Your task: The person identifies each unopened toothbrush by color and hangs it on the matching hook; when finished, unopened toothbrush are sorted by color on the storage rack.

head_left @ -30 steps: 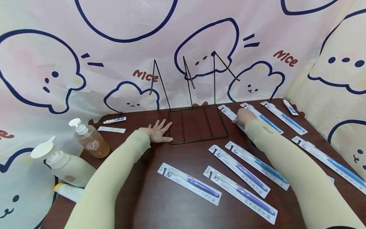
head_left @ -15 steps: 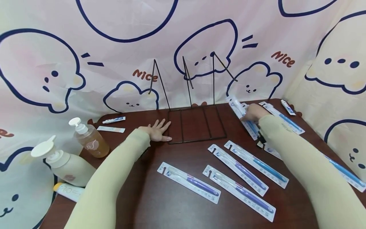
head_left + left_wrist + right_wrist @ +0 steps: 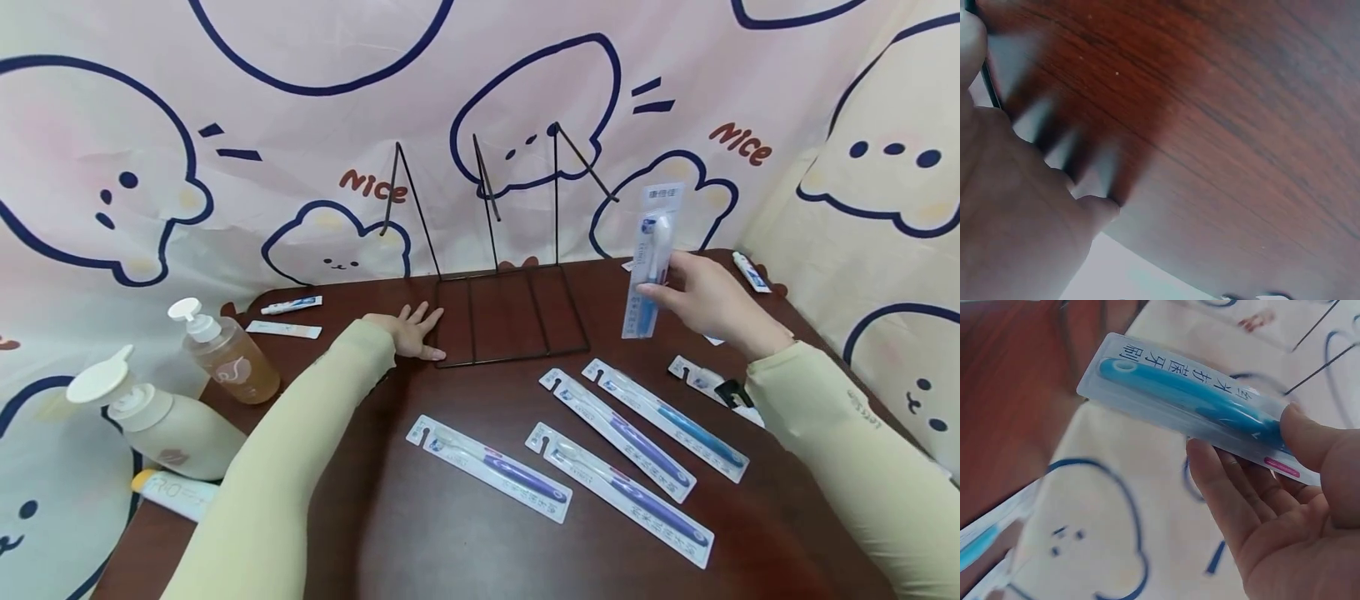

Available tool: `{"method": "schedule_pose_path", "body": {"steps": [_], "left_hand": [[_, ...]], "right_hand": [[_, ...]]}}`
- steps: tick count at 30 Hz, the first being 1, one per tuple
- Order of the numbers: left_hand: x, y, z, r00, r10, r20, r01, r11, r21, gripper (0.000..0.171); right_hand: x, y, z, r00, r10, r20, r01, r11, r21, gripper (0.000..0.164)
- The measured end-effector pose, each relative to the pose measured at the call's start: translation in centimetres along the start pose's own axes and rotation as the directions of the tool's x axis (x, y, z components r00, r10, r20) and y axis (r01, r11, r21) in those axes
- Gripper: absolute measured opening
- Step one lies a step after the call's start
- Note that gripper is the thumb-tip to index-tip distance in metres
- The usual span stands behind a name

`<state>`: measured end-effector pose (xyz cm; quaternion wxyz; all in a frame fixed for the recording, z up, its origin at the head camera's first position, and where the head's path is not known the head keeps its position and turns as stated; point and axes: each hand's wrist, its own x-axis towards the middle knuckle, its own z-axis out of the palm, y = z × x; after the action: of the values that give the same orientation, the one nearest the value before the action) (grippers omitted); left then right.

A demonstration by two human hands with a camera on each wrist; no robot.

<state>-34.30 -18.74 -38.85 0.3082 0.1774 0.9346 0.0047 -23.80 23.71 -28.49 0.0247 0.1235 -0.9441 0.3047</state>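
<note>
My right hand [image 3: 712, 296] pinches a packaged toothbrush [image 3: 651, 242] between thumb and fingers, raised upright above the back right of the table. In the right wrist view the toothbrush [image 3: 1191, 403] shows a blue handle under clear plastic, with the thumb across its front. Fingers spread, my left hand [image 3: 411, 333] rests on the table at the left side of a black wire rack [image 3: 557, 208]. The left wrist view shows that hand [image 3: 1022, 206] from the thumb side, with a dark rack wire beside it. More packaged toothbrushes are partly hidden behind my right hand and wrist.
Purple packaged toothbrushes [image 3: 487, 468] and a blue one [image 3: 666, 421] lie on the front table. Pump bottles [image 3: 242, 367] and a yellow-capped tube [image 3: 176, 495] line the left edge. Small toothpaste tubes [image 3: 292, 305] lie at both back corners. A patterned cloth [image 3: 322, 150] hangs close behind.
My right hand has lifted the packaged toothbrush off the table at the rack's right and turned it upright, moving right and toward me. The left hand stays in place.
</note>
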Motion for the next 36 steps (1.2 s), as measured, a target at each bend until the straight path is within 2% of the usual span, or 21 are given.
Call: {"method": "schedule_pose_path", "body": {"steps": [4,9,18,21,27,33,36], "left_hand": [[-0.2,0.1,-0.2,1.0,0.002,0.005,-0.002,1.0,-0.006,0.092],[-0.1,0.2,-0.1,1.0,-0.008,0.002,0.008,1.0,-0.01,0.092],[0.3,0.0,0.0,1.0,-0.016,0.015,0.017,0.999,-0.032,0.093],[0.4,-0.1,0.0,1.0,-0.022,0.019,0.022,0.999,-0.036,0.093],[0.3,-0.2,-0.1,1.0,-0.017,0.013,0.018,0.999,-0.037,0.093],[0.0,0.3,0.2,1.0,-0.015,0.01,0.015,1.0,-0.024,0.092],[-0.1,0.3,0.1,1.0,-0.013,0.002,0.013,1.0,-0.011,0.092]], "right_hand": [[-0.2,-2.2,0.5,0.997,-0.071,-0.009,0.07,0.997,-0.019,0.059],[0.3,-3.2,1.1,0.994,-0.112,-0.008,0.112,0.994,-0.012,0.055],[2.4,-2.9,1.6,0.996,-0.087,0.017,0.086,0.996,0.022,0.056],[4.1,-2.7,1.9,0.996,-0.088,0.031,0.087,0.995,0.046,0.055],[10.0,-3.2,2.2,0.996,-0.057,0.068,0.052,0.996,0.072,0.049],[14.5,-3.2,2.5,0.994,-0.003,0.109,-0.012,0.991,0.134,0.059],[16.3,-3.2,2.4,0.994,0.034,0.105,-0.048,0.99,0.13,0.058]]}}
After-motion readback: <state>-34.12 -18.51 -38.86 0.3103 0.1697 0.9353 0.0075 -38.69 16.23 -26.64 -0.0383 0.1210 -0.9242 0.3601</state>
